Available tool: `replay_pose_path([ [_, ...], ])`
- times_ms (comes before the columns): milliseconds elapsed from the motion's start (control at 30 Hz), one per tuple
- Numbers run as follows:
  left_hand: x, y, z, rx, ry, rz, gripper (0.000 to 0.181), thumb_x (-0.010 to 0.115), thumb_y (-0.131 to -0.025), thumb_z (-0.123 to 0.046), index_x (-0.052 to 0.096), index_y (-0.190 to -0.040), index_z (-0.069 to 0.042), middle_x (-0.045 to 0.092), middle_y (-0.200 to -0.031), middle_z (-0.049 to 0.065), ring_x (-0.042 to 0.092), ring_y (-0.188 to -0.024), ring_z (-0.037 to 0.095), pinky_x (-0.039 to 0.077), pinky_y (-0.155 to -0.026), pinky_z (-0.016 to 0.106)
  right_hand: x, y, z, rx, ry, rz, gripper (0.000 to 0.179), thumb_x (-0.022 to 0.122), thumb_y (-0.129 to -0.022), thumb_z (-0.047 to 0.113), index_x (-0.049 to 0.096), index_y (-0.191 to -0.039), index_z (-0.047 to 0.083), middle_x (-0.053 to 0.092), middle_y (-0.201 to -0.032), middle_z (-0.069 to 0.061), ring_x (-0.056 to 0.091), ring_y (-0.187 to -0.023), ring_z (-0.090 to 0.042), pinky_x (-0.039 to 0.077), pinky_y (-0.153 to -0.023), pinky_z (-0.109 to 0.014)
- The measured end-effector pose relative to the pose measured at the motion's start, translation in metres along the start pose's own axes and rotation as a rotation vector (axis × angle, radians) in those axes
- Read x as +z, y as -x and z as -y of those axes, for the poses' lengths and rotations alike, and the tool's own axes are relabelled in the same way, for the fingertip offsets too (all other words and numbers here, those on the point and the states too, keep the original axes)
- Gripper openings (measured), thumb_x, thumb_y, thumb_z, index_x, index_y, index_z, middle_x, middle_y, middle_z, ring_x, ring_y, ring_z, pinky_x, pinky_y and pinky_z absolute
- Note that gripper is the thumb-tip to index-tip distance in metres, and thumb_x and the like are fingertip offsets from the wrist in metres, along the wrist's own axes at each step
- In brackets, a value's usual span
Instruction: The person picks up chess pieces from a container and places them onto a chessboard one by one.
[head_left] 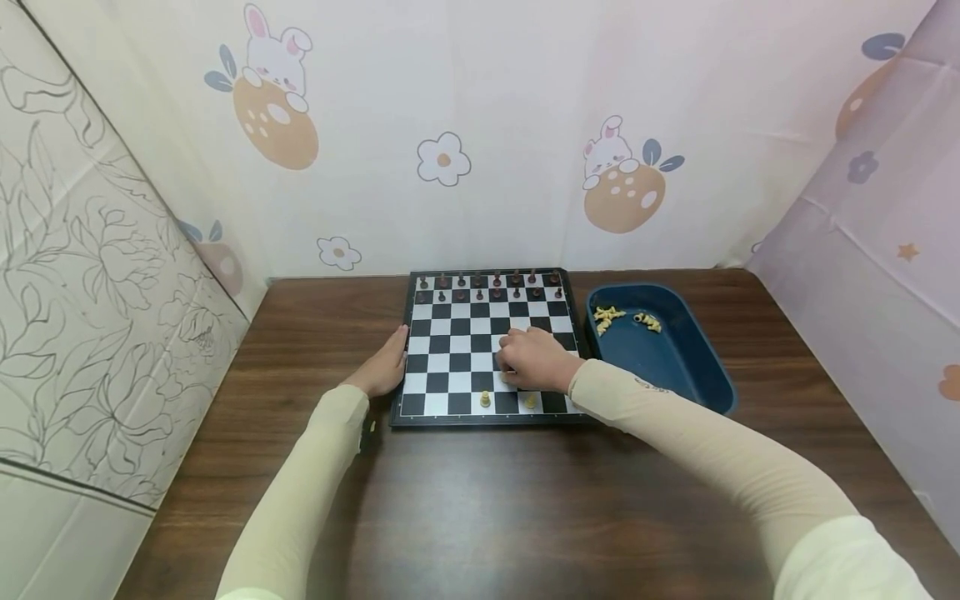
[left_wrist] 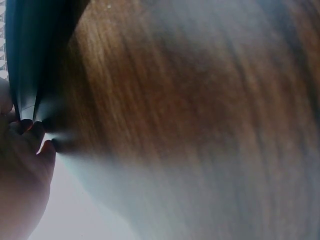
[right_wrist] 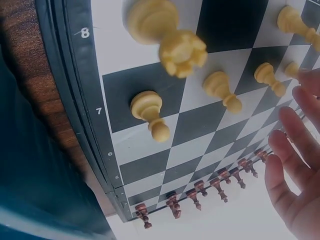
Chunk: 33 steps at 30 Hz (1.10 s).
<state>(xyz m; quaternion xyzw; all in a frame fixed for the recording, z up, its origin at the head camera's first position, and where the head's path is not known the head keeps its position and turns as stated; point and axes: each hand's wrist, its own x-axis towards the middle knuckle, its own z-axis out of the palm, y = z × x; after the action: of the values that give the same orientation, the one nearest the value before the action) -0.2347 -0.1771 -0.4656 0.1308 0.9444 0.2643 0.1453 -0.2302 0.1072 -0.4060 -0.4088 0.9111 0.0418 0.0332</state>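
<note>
A black-and-white chessboard (head_left: 480, 421) lies on the table. My left hand (head_left: 386, 364) rests along its left edge, fingers mostly straight and touching the side; in the left wrist view only part of that hand (left_wrist: 25, 170) shows. Over the near right part of the board, my right hand (head_left: 540, 360) has its fingers bent downward. In the right wrist view, the thumb and index fingertip of the hand (right_wrist: 300, 175) pinch a cream pawn (right_wrist: 290, 69), partly hidden. A cream rook (right_wrist: 182, 52) stands in the corner, with cream pawns (right_wrist: 150, 115) in the row ahead.
Dark red chess pieces (head_left: 497, 280) fill the two far rows. Right of the board stands a blue bin (head_left: 716, 358) with several cream pieces (head_left: 606, 317) lying in it. A patterned cloth (head_left: 510, 208) hangs behind the brown wooden table (head_left: 450, 517).
</note>
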Motion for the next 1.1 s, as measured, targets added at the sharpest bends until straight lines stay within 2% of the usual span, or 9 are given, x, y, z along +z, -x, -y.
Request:
replay_pose_path([
  [167, -0.001, 0.002, -0.001, -0.004, -0.001, 0.002, 0.056, 0.026, -0.104, -0.013, 0.001, -0.15, 0.005, 0.001, -0.158, 0.02, 0.002, -0.144, 0.031, 0.009, -0.116, 0.043, -0.005, 0.004, -0.003, 0.012, -0.019, -0.015, 0.011, 0.076, -0.081, 0.028, 0.076, -0.085, 0.017, 0.064, -0.082, 0.004, 0.053, -0.078, -0.013, 0.047, -0.063, -0.029],
  [267, 0.0, 0.003, -0.001, -0.006, -0.004, 0.003, 0.056, 0.026, -0.104, -0.013, 0.001, -0.15, 0.005, 0.001, -0.158, 0.02, 0.003, -0.144, 0.031, 0.009, -0.116, 0.043, -0.011, 0.009, -0.007, 0.024, -0.034, -0.028, 0.013, 0.078, -0.079, 0.026, 0.076, -0.087, 0.016, 0.065, -0.086, 0.002, 0.056, -0.082, -0.015, 0.051, -0.069, -0.033],
  [367, 0.001, 0.002, 0.0, -0.005, -0.005, 0.003, 0.056, 0.025, -0.104, -0.013, 0.001, -0.15, 0.005, 0.002, -0.158, 0.02, 0.003, -0.145, 0.031, 0.009, -0.116, 0.043, -0.016, 0.015, -0.016, 0.038, -0.036, -0.047, 0.013, 0.077, -0.079, 0.024, 0.075, -0.089, 0.015, 0.064, -0.085, 0.002, 0.057, -0.082, -0.016, 0.051, -0.069, -0.035],
  [467, 0.002, 0.002, 0.001, -0.004, 0.001, 0.003, 0.055, 0.025, -0.104, -0.014, 0.001, -0.15, 0.005, 0.001, -0.158, 0.02, 0.002, -0.144, 0.031, 0.009, -0.116, 0.043, -0.02, 0.021, -0.027, 0.061, -0.021, -0.07, 0.011, 0.076, -0.08, 0.025, 0.075, -0.087, 0.016, 0.062, -0.082, 0.003, 0.056, -0.079, -0.016, 0.048, -0.062, -0.033],
  [833, 0.002, -0.001, 0.004, 0.013, -0.005, -0.003, 0.055, 0.024, -0.104, -0.014, 0.0, -0.15, 0.005, 0.0, -0.157, 0.021, 0.002, -0.144, 0.031, 0.009, -0.116, 0.043, -0.048, 0.058, -0.075, 0.237, -0.005, -0.12, 0.008, 0.074, -0.08, 0.017, 0.075, -0.086, 0.012, 0.064, -0.084, -0.003, 0.052, -0.074, -0.02, 0.047, -0.062, -0.034],
  [1000, 0.002, -0.002, 0.006, 0.059, -0.031, -0.023, 0.054, 0.023, -0.103, -0.01, 0.001, -0.149, 0.009, 0.002, -0.156, 0.025, 0.004, -0.144, 0.034, 0.009, -0.116, 0.044, -0.048, 0.072, -0.097, 0.302, -0.003, -0.12, 0.008, 0.072, -0.081, 0.014, 0.075, -0.086, 0.009, 0.063, -0.083, -0.005, 0.053, -0.072, -0.022, 0.049, -0.058, -0.036],
  [1100, 0.004, -0.002, 0.006, 0.06, -0.037, -0.017, 0.054, 0.022, -0.103, -0.01, 0.001, -0.149, 0.009, 0.001, -0.156, 0.024, 0.003, -0.144, 0.034, 0.009, -0.116, 0.043, -0.042, 0.077, -0.106, 0.322, -0.011, -0.099, 0.01, 0.071, -0.081, 0.011, 0.075, -0.088, 0.006, 0.062, -0.083, -0.006, 0.053, -0.072, -0.023, 0.05, -0.057, -0.037],
])
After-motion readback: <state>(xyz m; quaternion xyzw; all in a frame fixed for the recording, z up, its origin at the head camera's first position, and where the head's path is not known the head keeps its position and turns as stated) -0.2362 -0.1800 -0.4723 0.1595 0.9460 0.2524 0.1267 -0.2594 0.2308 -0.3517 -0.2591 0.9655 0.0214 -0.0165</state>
